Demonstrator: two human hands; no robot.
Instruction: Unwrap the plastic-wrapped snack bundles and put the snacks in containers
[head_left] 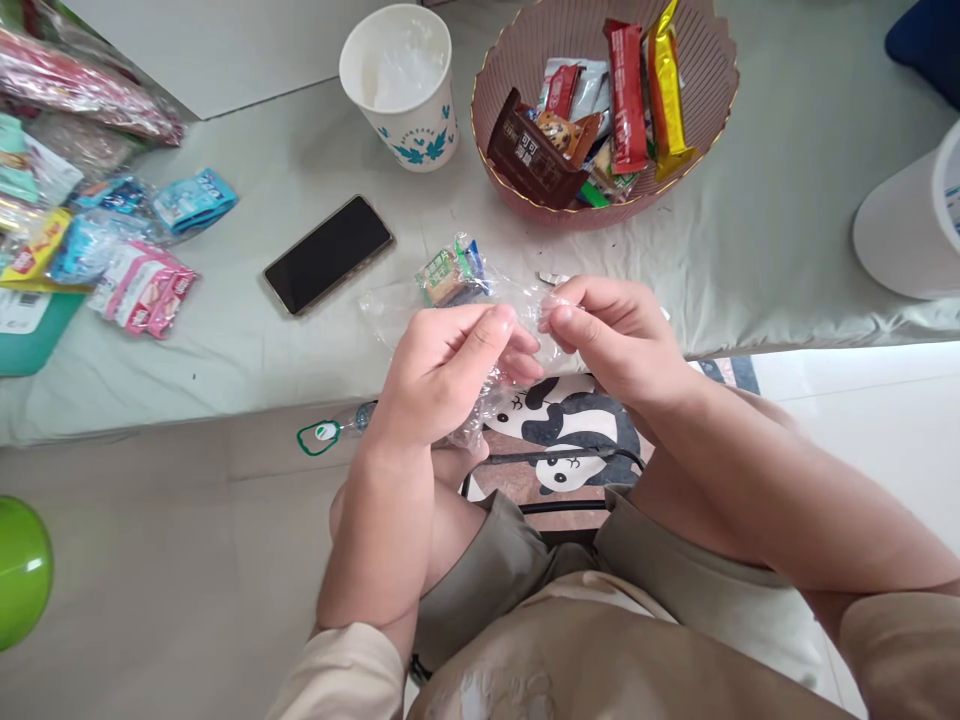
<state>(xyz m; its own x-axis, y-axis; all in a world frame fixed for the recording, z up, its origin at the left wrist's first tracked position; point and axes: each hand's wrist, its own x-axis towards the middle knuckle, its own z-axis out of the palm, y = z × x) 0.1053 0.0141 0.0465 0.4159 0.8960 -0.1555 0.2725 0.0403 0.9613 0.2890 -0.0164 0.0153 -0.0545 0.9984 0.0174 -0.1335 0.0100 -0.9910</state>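
Between my two hands is a clear plastic bag (474,420), crumpled, hanging over the table's front edge. My left hand (461,365) is closed on its gathered part, thumb on top. The fingertips of my right hand (611,325) pinch the bag's thin film on the other side. Small wrapped snacks (448,277), green and blue, lie just beyond my hands; whether they are inside the bag or behind it I cannot tell. A small silvery scrap (553,279) lies by my right fingertips.
A pink ribbed bowl (709,110) of wrapped snacks stands behind my hands, beside a paper cup (420,125). A phone (328,255) lies left of them. Several snack packets (146,285) are heaped at far left. A white bin (900,235) stands right, a green object (22,570) lower left.
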